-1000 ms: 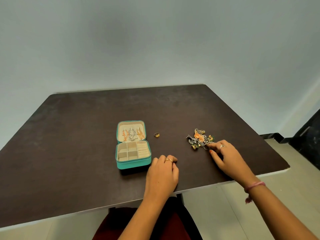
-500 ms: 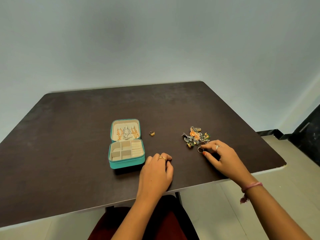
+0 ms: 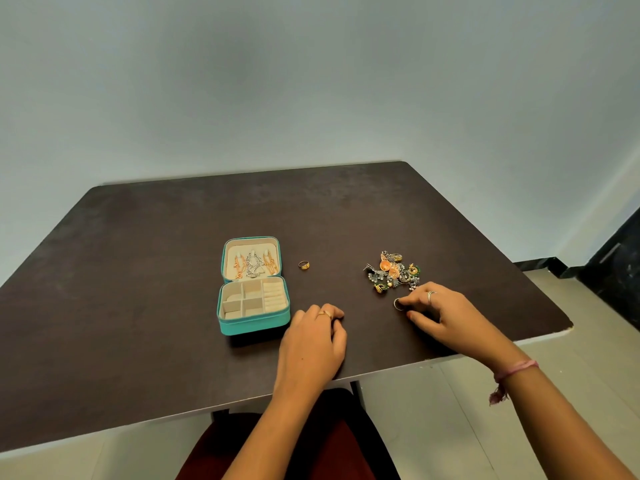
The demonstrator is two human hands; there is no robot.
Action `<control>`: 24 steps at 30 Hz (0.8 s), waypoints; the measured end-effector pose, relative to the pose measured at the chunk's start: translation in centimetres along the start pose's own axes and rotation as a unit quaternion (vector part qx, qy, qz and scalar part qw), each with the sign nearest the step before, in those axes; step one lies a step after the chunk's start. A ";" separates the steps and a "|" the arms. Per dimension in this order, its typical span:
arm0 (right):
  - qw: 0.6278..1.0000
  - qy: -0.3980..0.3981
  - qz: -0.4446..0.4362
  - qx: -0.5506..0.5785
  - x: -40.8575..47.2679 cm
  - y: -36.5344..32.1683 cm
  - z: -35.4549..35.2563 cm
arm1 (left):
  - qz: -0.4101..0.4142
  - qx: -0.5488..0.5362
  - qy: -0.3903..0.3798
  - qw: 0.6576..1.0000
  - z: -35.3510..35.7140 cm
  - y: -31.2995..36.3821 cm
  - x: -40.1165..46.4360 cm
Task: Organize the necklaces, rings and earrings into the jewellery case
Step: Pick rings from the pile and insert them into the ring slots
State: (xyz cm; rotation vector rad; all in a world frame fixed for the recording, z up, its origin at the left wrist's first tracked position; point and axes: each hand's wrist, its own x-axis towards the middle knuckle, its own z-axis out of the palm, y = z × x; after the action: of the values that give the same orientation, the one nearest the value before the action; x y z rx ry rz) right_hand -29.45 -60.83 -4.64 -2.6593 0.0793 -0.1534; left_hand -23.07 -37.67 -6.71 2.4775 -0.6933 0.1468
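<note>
Right hand (image 3: 446, 315) pinches 1 ring (image 3: 399, 304) right of case (image 3: 252, 322); lift clear of pile (image 3: 393, 271), seat in ring rolls. Left hand (image 3: 311, 341) rests curled, empty.

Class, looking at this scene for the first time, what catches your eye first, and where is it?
The open teal jewellery case at the centre of the dark brown table, chains hanging in its lid. Right of it lies a colourful heap of earrings. Just before the heap, the right hand pinches a small silver ring.
</note>
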 end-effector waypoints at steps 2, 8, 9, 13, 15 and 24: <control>1.000 -0.017 0.003 0.004 0.0 -0.5 -0.2 | 0.000 -0.001 0.001 1.000 -0.1 0.0 0.0; 0.999 -0.033 -0.009 -0.012 0.2 -1.0 -1.2 | 0.004 -0.007 0.008 1.000 0.0 0.0 0.0; 0.999 -0.037 -0.014 -0.021 0.4 -1.0 -1.3 | 0.003 -0.006 0.006 1.000 0.0 0.0 0.0; 0.997 -0.058 -0.033 -0.040 1.2 -1.2 -1.3 | -0.002 -0.003 0.001 1.000 0.0 0.0 0.1; 0.996 -0.067 -0.028 -0.051 1.6 -1.5 -1.2 | -0.001 -0.004 -0.003 1.000 0.0 0.0 0.0; 0.993 -0.063 -0.031 -0.092 2.7 -2.0 -0.7 | 0.024 -0.010 0.026 0.999 0.3 -0.1 -0.3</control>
State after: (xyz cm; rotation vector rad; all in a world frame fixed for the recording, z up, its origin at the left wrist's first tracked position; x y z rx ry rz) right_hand -26.80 -59.57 -2.89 -2.8493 -0.0329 0.0036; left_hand -23.29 -37.63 -7.10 2.4302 -0.7284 0.2194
